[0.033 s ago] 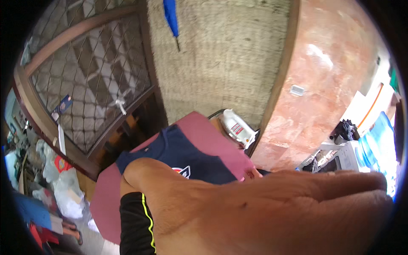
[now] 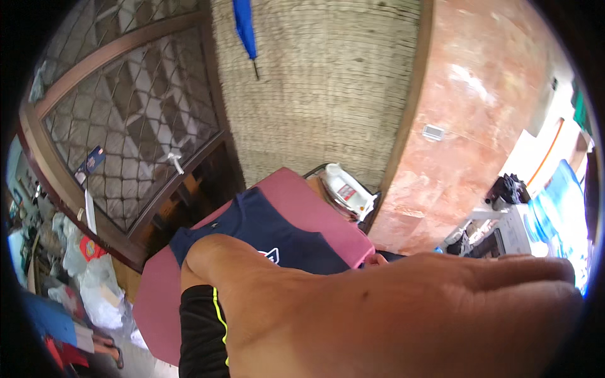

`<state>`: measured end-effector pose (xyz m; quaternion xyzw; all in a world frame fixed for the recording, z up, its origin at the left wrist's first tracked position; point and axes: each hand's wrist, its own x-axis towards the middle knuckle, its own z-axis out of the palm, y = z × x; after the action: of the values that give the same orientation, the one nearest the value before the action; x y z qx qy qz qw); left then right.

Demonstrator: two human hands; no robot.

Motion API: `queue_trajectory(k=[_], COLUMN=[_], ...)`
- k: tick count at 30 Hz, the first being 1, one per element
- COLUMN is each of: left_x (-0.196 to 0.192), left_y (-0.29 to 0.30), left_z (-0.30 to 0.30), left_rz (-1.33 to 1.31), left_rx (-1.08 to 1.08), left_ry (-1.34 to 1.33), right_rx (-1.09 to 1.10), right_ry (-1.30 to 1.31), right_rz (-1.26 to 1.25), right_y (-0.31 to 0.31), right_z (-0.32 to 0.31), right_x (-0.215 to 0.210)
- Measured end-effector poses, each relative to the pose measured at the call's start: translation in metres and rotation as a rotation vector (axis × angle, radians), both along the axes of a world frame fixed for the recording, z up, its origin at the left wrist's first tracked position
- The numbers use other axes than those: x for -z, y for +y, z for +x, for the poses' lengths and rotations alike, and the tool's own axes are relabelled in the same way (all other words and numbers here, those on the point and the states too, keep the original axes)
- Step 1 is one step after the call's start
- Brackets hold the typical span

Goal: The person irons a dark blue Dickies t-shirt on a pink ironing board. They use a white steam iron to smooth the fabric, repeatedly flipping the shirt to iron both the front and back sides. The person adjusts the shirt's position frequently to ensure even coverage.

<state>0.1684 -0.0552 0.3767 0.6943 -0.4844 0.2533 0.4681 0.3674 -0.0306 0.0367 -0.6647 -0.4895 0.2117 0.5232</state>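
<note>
My left arm bends across the lower part of the view. My left hand (image 2: 466, 309) is very close and large, its fingers stretched out side by side toward the right, with nothing seen in them. Beyond it, a navy blue shirt (image 2: 290, 235) with a small white-and-red print is spread on a mauve padded board (image 2: 157, 305). My forearm covers part of the shirt. A few fingertips of what looks like my right hand (image 2: 377, 259) show at the board's right edge, close to the shirt; the rest is hidden behind my left hand.
A white plastic object with a red label (image 2: 348, 192) sits past the board's far edge. A brown-framed mesh door (image 2: 145, 120) stands left, with plastic bags (image 2: 101, 296) beside it. A blue folded umbrella (image 2: 244, 28) hangs above. A person's legs (image 2: 107, 343) show lower left.
The view has shifted slightly, and the background sits a little further left. At the board's right edge the fingertips look slightly different. My left hand stays nearly in place.
</note>
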Motion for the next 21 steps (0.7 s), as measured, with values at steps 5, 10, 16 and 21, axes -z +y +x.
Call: queue_trajectory(k=[5, 10, 16, 21], left_x=[0.021, 0.021, 0.035, 0.042], left_y=[-0.026, -0.033, -0.007, -0.032], left_z=[0.05, 0.068, 0.069, 0.088], left_rz=[-0.035, -0.012, -0.095, -0.059], left_rx=[0.065, -0.011, -0.183, -0.031], left_ry=[0.036, 0.061, 0.162, 0.139], right_rx=[0.201, 0.397, 0.448, 0.524], right_ry=[0.076, 0.164, 0.241, 0.265], right_rz=[-0.214, -0.301, -0.405, -0.452], right_y=[-0.096, -0.175, -0.217, -0.254], right_z=[0.041, 0.067, 0.07, 0.074], right_x=[0.044, 0.077, 0.11, 0.127])
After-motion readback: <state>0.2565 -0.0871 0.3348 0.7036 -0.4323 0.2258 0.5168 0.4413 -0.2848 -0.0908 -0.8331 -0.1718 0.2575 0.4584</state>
